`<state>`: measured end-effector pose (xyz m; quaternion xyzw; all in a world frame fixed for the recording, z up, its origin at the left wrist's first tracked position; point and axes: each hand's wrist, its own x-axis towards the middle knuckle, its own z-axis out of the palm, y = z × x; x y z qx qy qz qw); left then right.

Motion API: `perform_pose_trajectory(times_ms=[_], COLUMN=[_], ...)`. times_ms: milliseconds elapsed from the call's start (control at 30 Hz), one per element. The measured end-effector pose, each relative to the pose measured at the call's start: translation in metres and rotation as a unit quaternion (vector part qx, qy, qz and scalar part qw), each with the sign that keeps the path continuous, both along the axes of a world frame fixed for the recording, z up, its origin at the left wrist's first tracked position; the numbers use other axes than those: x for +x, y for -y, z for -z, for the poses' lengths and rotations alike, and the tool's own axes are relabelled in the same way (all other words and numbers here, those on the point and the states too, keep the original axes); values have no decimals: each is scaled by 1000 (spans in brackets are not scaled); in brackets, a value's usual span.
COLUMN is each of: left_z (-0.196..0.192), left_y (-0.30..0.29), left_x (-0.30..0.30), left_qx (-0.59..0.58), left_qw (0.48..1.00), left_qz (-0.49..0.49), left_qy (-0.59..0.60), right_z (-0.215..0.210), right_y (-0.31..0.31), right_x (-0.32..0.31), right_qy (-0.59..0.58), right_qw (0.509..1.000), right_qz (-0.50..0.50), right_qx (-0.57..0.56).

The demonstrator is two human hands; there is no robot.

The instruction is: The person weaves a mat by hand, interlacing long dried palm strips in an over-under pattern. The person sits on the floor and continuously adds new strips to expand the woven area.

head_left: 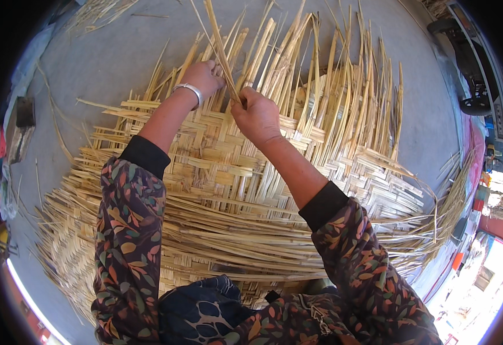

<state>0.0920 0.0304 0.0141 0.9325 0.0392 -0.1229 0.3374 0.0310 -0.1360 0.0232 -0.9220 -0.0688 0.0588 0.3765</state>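
Note:
A large woven reed mat (pixel 211 172) in straw yellow lies on the floor before me, with long loose strip ends fanning out from its far edge. My right hand (pixel 257 118) is closed around the lower end of some split reed strips (pixel 220 43), which slant up and away to the left. Just left of these strips, my left hand (pixel 205 79), with a silver bangle (pixel 189 89) at the wrist, is over the mat's far edge. Its fingers are bent and closed; what they pinch is hidden.
A bundle of loose reed strips (pixel 246 236) lies across the near part of the mat. On the grey floor (pixel 125 63), a wooden block (pixel 21 129) stands at the left. More loose reeds (pixel 455 195) are at the right, and a wheeled frame (pixel 475 106) stands at the far right.

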Motion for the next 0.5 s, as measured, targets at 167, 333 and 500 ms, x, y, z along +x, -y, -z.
perform_pose_trajectory(times_ms=[167, 333, 500], left_z=[7, 9, 44], left_y=[-3, -4, -5], left_x=[7, 12, 15], left_qx=[-91, -72, -42], left_qw=[988, 974, 980], left_qz=[35, 63, 124], left_qy=[-122, -205, -148], right_z=[2, 3, 3], right_y=[-1, -2, -5], right_x=[-2, -4, -5], right_qy=[28, 31, 30], right_qw=[999, 999, 999], right_qz=[10, 23, 21], right_qx=[10, 15, 22])
